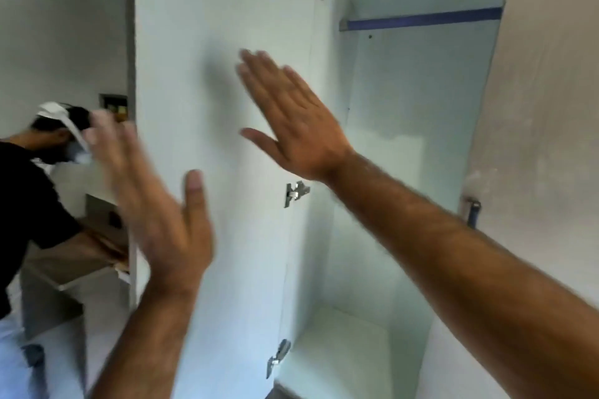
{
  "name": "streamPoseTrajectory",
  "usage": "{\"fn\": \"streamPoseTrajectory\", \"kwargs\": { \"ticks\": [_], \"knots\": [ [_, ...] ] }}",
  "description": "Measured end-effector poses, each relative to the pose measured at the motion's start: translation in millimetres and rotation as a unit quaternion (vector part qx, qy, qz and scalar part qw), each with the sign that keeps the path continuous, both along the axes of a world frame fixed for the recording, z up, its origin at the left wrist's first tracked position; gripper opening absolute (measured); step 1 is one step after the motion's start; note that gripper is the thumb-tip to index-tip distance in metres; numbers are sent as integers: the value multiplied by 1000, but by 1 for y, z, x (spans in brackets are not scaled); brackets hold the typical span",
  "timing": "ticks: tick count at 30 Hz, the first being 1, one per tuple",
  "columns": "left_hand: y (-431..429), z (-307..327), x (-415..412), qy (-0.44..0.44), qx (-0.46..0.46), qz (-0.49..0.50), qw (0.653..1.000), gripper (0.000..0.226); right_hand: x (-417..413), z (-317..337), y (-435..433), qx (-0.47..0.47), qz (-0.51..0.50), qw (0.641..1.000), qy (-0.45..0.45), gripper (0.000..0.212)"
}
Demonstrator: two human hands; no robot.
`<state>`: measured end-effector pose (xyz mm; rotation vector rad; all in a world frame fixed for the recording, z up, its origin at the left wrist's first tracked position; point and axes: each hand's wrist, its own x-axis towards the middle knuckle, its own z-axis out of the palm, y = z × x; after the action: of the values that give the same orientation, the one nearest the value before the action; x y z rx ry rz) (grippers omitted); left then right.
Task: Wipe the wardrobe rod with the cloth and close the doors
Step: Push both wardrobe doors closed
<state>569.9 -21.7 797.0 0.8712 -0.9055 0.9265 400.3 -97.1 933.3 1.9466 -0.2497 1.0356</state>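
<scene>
The white left wardrobe door (207,26) stands wide open, its inner face toward me, with three metal hinges (296,193) along its right edge. My left hand (155,201) is open and blurred, fingers up near the door's outer left edge. My right hand (291,120) is open and flat, held against or just off the door's inner face. Inside the wardrobe a blue rod (424,19) runs across near the top. The right door (534,107) shows its beige face at the far right. No cloth is in view.
Another person in a black shirt (22,204) bends over at the left, beyond the door, by a low wooden cabinet (64,272). The wardrobe's white floor (340,350) sits low. A blue fitting (474,209) sits on the right door's edge.
</scene>
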Motion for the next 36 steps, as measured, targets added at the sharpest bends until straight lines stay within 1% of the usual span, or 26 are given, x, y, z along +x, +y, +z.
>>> {"fn": "streamPoseTrajectory", "kwargs": {
  "ticks": [1, 2, 4, 5, 7, 9, 10, 13, 15, 18, 20, 21, 24, 27, 29, 30, 31, 32, 33, 34, 36],
  "knots": [
    [10, -9, 23, 29, -3, 14, 999, 67, 28, 9, 11, -26, 28, 999, 29, 71],
    [16, -18, 41, 62, 14, 18, 998, 66, 56, 15, 24, -52, 56, 995, 57, 71],
    [16, -30, 58, 125, 97, -1, 987, 70, 105, 22, 46, -96, 79, 985, 118, 72],
    [12, -36, 60, 138, 144, -19, 980, 73, 124, 23, 54, -108, 61, 981, 152, 73],
    [3, -44, 62, 147, 209, -89, 963, 76, 145, 21, 60, -122, -23, 970, 208, 77],
    [0, -45, 60, 183, 231, -196, 935, 81, 146, 21, 56, -125, -90, 964, 217, 81],
    [1, -46, 60, 194, 231, -227, 926, 86, 141, 21, 55, -126, -105, 964, 211, 84],
    [7, -50, 47, 190, 222, -269, 918, 93, 122, 20, 54, -139, -95, 967, 189, 86],
    [15, -52, 27, 171, 215, -278, 920, 90, 105, 19, 55, -150, -67, 971, 173, 83],
    [26, -52, -19, 115, 203, -275, 933, 80, 66, 18, 55, -162, -32, 976, 139, 77],
    [35, -51, -53, 90, 225, -266, 933, 80, 32, 14, 55, -166, -2, 980, 109, 71],
    [39, -51, -69, 81, 238, -277, 927, 80, 14, 12, 54, -163, 4, 982, 98, 70],
    [42, -45, -105, 39, 228, -381, 895, 73, -44, 6, 55, -140, -15, 987, 84, 68],
    [26, -23, -130, -13, 202, -512, 835, 56, -100, 2, 56, -119, -69, 988, 76, 70],
    [6, -3, -147, -41, 198, -566, 799, 47, -134, -1, 53, -107, -99, 987, 74, 71],
    [-6, 8, -157, -52, 197, -578, 790, 45, -151, -3, 51, -102, -116, 986, 70, 71],
    [-19, 20, -168, -68, 198, -579, 788, 45, -167, -5, 47, -96, -135, 984, 67, 71],
    [-34, 31, -179, -94, 199, -564, 796, 46, -184, -6, 43, -88, -156, 982, 65, 70],
    [-49, 42, -189, -130, 202, -531, 812, 48, -200, -9, 38, -77, -177, 979, 61, 69],
    [-66, 53, -201, -172, 205, -483, 834, 50, -217, -11, 32, -62, -198, 977, 55, 68],
    [-100, 70, -222, -257, 206, -339, 881, 55, -252, -17, 18, -30, -239, 970, 38, 66]
  ]
}}
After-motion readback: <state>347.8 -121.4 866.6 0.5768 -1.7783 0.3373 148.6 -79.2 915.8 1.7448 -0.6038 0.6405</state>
